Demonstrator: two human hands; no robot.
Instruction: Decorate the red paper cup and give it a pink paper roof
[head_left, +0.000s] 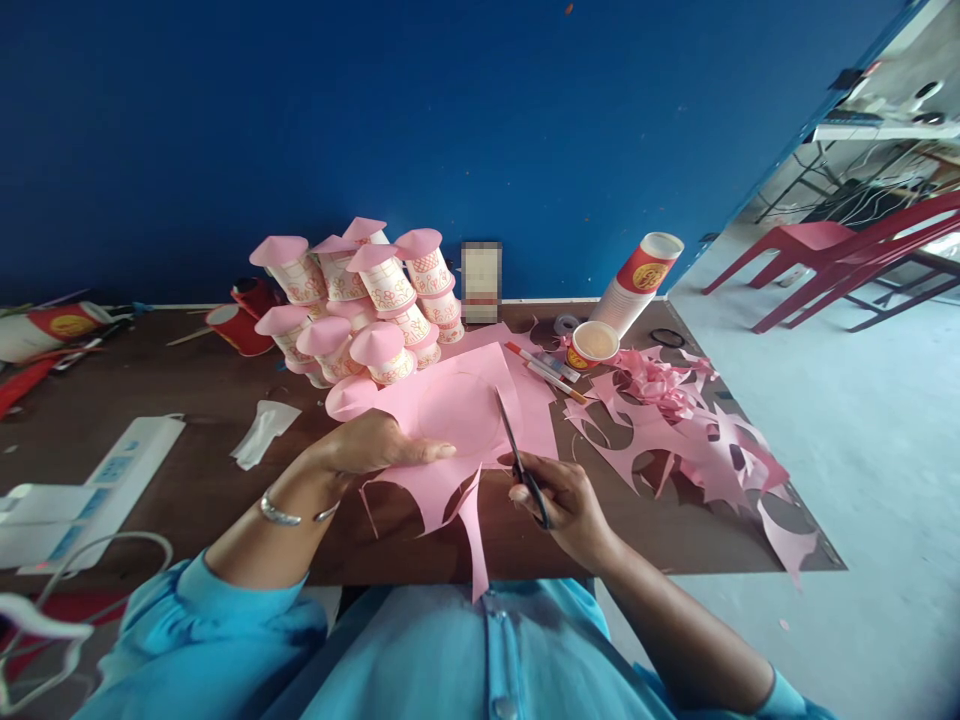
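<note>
My left hand (pixel 382 445) grips a sheet of pink paper (pixel 461 405), its thumb lying on top and the other fingers hidden underneath. A faint circle is marked on the sheet, and the near edge has curved cut-outs with a strip hanging toward my lap. In my right hand (pixel 559 500) is a pair of scissors (pixel 517 445) with dark handles, the blades pointing away from me over the sheet's right part. More pink paper (pixel 536 410) lies beneath on the table. Just beyond my left hand stand decorated paper cups (pixel 390 295) with pink cone tops.
Pink paper scraps (pixel 682 440) spread over the table's right side. Behind them are a leaning stack of cups (pixel 634 285), a single cup (pixel 592 345), pens (pixel 551 372) and a tape roll (pixel 566 324). A white power strip (pixel 120 480) lies left; a blue wall (pixel 465 120) rises behind.
</note>
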